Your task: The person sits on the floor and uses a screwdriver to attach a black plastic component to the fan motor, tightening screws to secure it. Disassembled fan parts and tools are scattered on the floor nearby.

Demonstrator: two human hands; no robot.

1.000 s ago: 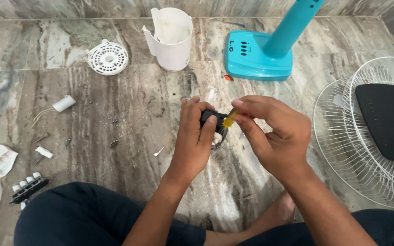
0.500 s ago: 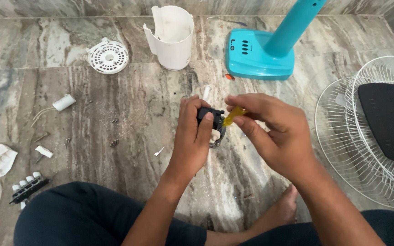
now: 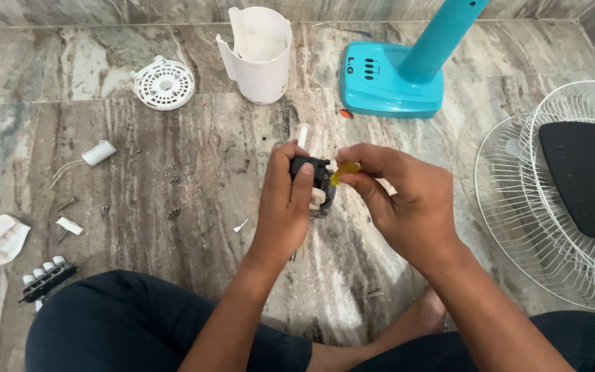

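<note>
Left hand [image 3: 285, 207] grips the small black motor block [image 3: 309, 170]; right hand [image 3: 408, 200] pinches the yellow-handled screwdriver [image 3: 345, 171]. Its tip has closed in against the block, so the driving is on

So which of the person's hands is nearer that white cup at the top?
Left. The left hand sits just below the white cup, gripping a small black part. The right hand is farther off, lower right, holding a yellow-handled tool.
</note>
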